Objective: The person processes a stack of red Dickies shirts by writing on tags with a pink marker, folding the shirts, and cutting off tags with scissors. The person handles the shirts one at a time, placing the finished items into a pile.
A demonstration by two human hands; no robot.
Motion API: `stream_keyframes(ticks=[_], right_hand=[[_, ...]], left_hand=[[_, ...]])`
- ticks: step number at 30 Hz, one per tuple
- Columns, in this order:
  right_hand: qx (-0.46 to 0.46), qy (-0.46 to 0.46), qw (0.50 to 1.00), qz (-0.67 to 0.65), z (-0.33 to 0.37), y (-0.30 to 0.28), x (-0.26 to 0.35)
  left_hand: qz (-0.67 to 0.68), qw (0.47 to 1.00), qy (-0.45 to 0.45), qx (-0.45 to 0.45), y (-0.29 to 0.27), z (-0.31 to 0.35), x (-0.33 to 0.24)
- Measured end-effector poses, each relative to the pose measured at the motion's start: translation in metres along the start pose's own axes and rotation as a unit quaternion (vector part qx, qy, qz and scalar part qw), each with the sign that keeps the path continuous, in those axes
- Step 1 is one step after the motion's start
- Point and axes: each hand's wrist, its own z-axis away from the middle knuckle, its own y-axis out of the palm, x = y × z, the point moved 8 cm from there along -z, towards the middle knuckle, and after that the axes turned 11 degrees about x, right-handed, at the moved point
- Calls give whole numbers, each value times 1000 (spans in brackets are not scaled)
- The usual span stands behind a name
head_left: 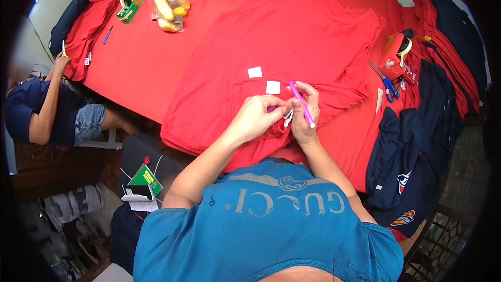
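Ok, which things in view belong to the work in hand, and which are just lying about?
In hand:
pink pen-like tool, in the right hand
red garment, gathered at both hands
small white tag, by the left hand's fingertips

Apparently just lying about:
bagged yellow items
green tape dispenser
red tape dispenser
blue-handled scissors

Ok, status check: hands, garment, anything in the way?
Right hand gripping pink pen; left hand beside it, hold unclear. Red garment spread out, bunched at the hands. Two white squares just beyond.
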Motion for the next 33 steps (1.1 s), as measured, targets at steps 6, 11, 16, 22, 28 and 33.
stream_keyframes(ticks=[6, 11, 16, 22, 28, 33], right_hand=[[26, 29, 999, -12, 4, -4, 3], [16, 48, 996, 67, -4, -2, 11], [27, 57, 992, 111, -6, -1, 12], [9, 80, 995, 65, -1, -5, 3], [13, -15, 1000, 14, 0, 1, -4], [36, 2, 999, -17, 8, -6, 6]], left_hand=[[-322, 934, 153, -36, -16, -23, 0], [-226, 968, 90, -54, -15, -33, 20], [-49, 998, 8, -32, -19, -28, 24], [15, 998, -58, -30, -19, -19, 27], [-33, 997, -55, 49, 8, 8, -11], [-161, 966, 34, -199, -71, -4, 12]])
